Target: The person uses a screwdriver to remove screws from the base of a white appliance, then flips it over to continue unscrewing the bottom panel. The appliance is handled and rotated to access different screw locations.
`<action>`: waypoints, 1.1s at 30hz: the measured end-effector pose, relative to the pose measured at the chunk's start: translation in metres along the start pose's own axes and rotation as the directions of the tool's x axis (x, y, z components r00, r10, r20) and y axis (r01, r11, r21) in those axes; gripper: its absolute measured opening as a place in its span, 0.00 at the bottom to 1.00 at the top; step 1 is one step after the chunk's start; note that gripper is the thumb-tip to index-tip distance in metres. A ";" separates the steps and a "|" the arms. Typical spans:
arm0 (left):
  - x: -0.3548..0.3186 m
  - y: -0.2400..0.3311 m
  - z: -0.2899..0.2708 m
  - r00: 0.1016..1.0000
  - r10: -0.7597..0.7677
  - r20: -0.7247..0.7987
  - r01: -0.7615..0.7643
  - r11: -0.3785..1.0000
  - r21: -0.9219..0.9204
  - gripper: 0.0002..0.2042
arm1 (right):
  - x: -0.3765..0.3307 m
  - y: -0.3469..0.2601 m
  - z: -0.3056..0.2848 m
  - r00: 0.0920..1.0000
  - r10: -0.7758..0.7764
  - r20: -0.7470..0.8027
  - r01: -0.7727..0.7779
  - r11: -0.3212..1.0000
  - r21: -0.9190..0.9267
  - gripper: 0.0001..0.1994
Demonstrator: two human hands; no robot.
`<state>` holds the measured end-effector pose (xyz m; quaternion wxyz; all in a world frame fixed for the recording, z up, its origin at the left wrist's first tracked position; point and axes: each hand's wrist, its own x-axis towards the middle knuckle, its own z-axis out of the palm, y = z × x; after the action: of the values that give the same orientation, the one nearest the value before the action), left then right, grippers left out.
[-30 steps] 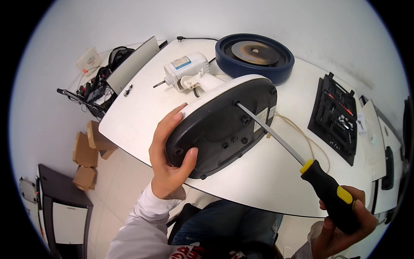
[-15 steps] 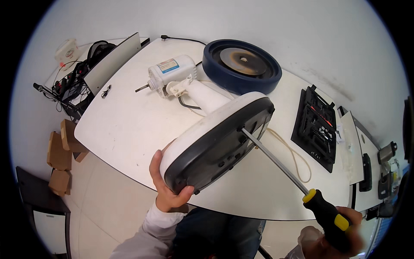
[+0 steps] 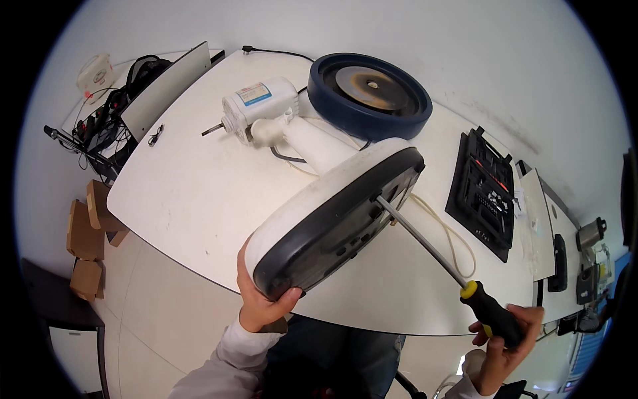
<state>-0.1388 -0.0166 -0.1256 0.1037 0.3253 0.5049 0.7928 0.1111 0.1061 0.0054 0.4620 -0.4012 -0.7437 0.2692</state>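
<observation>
A white desk fan [image 3: 319, 149] lies tilted on the white table, its oval base turned up so the black underside [image 3: 332, 236] shows. My left hand [image 3: 266, 292] grips the near end of that base, thumb on the dark underside. In my right hand [image 3: 508, 339] is a long screwdriver [image 3: 488, 306] with a black and yellow handle. Its tip sits in a recess near the far end of the underside; any screw there is hidden. At the fan's other end is the white motor housing [image 3: 262, 103], its metal shaft bare.
Behind the fan lies a round dark-blue part [image 3: 369, 96] with a scorched metal disc. An open black tool case [image 3: 484, 193] stands at the right of the table [image 3: 186, 193]. A cream cord [image 3: 455, 243] loops nearby. Cardboard boxes [image 3: 86, 233] are on the left.
My right hand's fingers have shifted round the screwdriver handle, which has rolled, so less of its yellow patch shows. The tip stays in the recess. My left hand keeps its hold.
</observation>
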 end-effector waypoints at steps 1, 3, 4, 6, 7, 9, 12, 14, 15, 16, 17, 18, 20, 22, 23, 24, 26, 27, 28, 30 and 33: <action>0.000 -0.001 0.000 1.000 -0.003 -0.003 0.003 1.000 -0.001 0.40 | 0.001 0.001 0.000 0.995 0.064 0.075 -0.066 0.998 0.019 0.34; 0.000 -0.002 0.000 1.000 -0.010 -0.010 0.009 1.000 -0.003 0.41 | 0.004 0.002 0.005 0.990 0.099 0.096 -0.106 0.991 0.076 0.34; 0.000 -0.002 0.001 1.000 -0.020 -0.007 0.020 1.000 -0.004 0.41 | 0.005 0.000 0.006 0.990 0.101 0.099 -0.110 0.990 0.090 0.34; 0.000 -0.002 0.002 0.999 -0.040 -0.001 0.040 0.999 -0.006 0.42 | 0.004 -0.003 0.009 0.990 0.106 0.092 -0.116 0.988 0.106 0.34; 0.000 -0.001 0.002 0.999 -0.038 -0.005 0.038 0.999 -0.016 0.42 | 0.003 -0.002 0.008 0.991 0.082 0.110 -0.095 0.989 0.112 0.32; 0.000 0.000 0.002 0.999 -0.034 -0.013 0.033 0.999 -0.037 0.42 | 0.004 0.003 0.004 0.989 0.034 0.145 -0.052 0.991 0.125 0.28; 0.000 -0.001 0.001 1.000 -0.017 0.001 0.017 0.999 -0.039 0.42 | -0.002 0.039 -0.018 0.981 0.083 0.174 -0.089 0.996 0.027 0.21; 0.000 -0.002 0.001 1.000 -0.013 0.010 0.013 0.999 -0.043 0.42 | -0.010 0.030 -0.019 0.990 0.053 0.128 -0.063 0.995 0.074 0.21; 0.000 -0.003 0.001 1.000 -0.011 0.014 0.011 0.999 -0.045 0.42 | -0.013 0.026 -0.018 0.994 0.039 0.105 -0.049 0.994 0.096 0.22; 0.000 -0.002 0.001 1.000 -0.014 0.013 0.015 0.998 -0.056 0.41 | -0.013 0.026 -0.016 0.993 -0.090 0.079 0.093 0.995 -0.034 0.24; 0.000 -0.002 0.001 1.000 -0.017 0.011 0.018 0.998 -0.067 0.41 | -0.012 0.025 -0.013 0.973 -0.221 0.071 0.229 0.959 -0.165 0.26; -0.001 -0.002 0.001 1.000 -0.020 0.010 0.021 0.997 -0.077 0.41 | -0.011 0.025 -0.011 0.935 -0.347 0.079 0.354 0.888 -0.292 0.28; -0.001 -0.002 0.001 1.000 -0.024 0.013 0.025 0.995 -0.093 0.41 | -0.012 0.020 -0.017 0.897 -0.401 0.185 0.441 0.796 -0.416 0.30; -0.001 -0.003 0.002 1.000 -0.028 0.011 0.029 0.992 -0.122 0.41 | -0.013 0.018 -0.019 0.877 -0.418 0.236 0.480 0.754 -0.449 0.29; -0.001 -0.004 0.003 0.999 -0.031 0.009 0.032 0.989 -0.143 0.41 | -0.012 0.013 -0.022 0.893 -0.330 0.307 0.437 0.801 -0.409 0.28; -0.001 -0.005 0.004 0.999 -0.035 0.008 0.036 0.986 -0.165 0.41 | -0.009 0.005 -0.026 0.894 -0.241 0.379 0.385 0.845 -0.372 0.27; -0.001 -0.006 0.002 0.999 -0.038 0.019 0.040 0.986 -0.163 0.41 | -0.013 0.003 -0.015 0.907 -0.125 0.403 0.256 0.922 -0.289 0.24; -0.001 -0.006 0.001 0.999 -0.039 0.025 0.043 0.986 -0.163 0.41 | -0.002 -0.003 -0.014 0.822 0.018 0.569 0.202 0.925 -0.321 0.23; -0.001 -0.006 0.001 0.999 -0.041 0.022 0.044 0.985 -0.168 0.41 | -0.002 -0.006 -0.007 0.824 0.107 0.556 0.113 0.931 -0.347 0.24; -0.002 -0.004 0.002 0.999 -0.043 0.017 0.046 0.983 -0.178 0.41 | -0.007 -0.001 0.000 0.866 0.069 0.495 0.117 0.935 -0.335 0.24; -0.002 -0.004 0.001 0.999 -0.051 0.003 0.051 0.980 -0.195 0.41 | -0.014 0.009 0.000 0.905 -0.215 0.367 0.324 0.908 -0.267 0.23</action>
<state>-0.1370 -0.0151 -0.1297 0.1548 0.3000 0.4331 0.8358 0.1177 0.0988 -0.0081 0.2926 -0.3123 -0.8928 0.1404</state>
